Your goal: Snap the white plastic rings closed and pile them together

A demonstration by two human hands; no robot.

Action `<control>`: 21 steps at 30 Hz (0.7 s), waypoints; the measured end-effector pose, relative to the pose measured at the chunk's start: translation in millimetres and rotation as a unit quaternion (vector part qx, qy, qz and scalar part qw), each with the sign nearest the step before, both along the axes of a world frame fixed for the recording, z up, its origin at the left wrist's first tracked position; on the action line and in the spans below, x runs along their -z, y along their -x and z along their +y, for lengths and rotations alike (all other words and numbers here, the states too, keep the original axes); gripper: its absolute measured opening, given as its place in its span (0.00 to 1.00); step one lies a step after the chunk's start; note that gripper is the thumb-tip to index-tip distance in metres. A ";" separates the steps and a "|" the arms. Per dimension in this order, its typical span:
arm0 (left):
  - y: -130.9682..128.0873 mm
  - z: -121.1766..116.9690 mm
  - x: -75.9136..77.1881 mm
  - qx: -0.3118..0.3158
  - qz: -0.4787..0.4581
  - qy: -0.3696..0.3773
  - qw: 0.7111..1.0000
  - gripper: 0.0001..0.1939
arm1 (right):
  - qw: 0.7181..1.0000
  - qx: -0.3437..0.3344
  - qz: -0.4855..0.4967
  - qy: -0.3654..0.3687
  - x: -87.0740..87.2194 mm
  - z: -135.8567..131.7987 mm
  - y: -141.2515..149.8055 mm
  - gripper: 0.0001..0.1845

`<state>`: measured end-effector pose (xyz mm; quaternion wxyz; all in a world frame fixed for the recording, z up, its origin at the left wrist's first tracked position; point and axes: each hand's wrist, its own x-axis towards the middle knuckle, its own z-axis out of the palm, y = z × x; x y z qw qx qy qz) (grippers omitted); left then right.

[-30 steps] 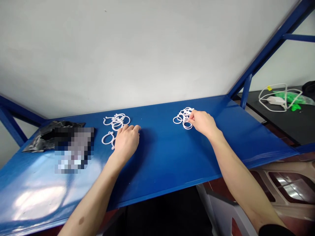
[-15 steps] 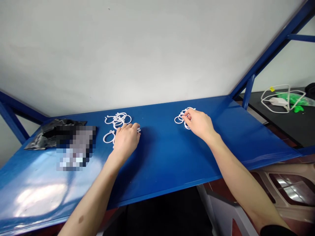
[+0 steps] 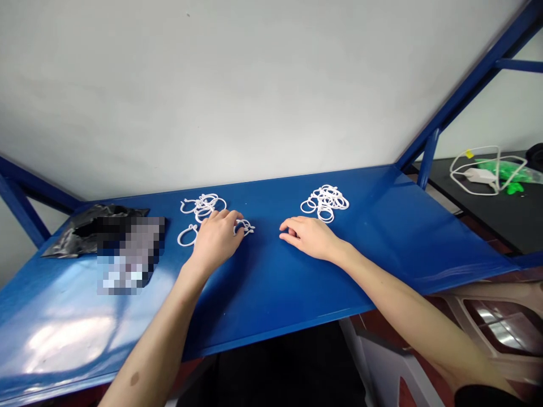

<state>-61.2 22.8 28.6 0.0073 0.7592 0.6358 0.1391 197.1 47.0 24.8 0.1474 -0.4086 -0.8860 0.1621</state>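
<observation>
Your left hand [image 3: 218, 240] curls over white rings [image 3: 249, 229] at left, its grip hidden, while your right hand [image 3: 311, 236], loosely parted and seemingly empty, hangs over the tabletop [image 3: 271, 294]; with a right pile [image 3: 326, 199] and far-left pile [image 3: 205, 207], handling looks partway done.

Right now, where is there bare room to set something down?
The table's right end, beyond the right rings, and the rear gap between them and the left rings. Crowded: around the left hand and the bag.
</observation>
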 end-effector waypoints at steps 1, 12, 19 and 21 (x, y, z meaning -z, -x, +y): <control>0.6 -0.3 0.4 -0.006 0.020 0.004 1.000 0.13 | 1.000 0.002 0.002 0.003 -0.6 0.0 -0.7 0.09; -8.3 -2.7 -1.0 -0.006 0.038 0.012 0.999 0.11 | 1.000 -0.009 0.003 0.010 1.2 -1.1 1.6 0.09; -4.3 5.9 9.9 0.012 0.030 -0.041 0.999 0.22 | 1.000 -0.005 0.008 0.027 0.0 -1.9 1.5 0.09; -2.1 10.5 14.3 0.015 0.021 -0.034 0.999 0.19 | 0.999 -0.003 0.007 0.036 -1.1 -2.1 1.7 0.09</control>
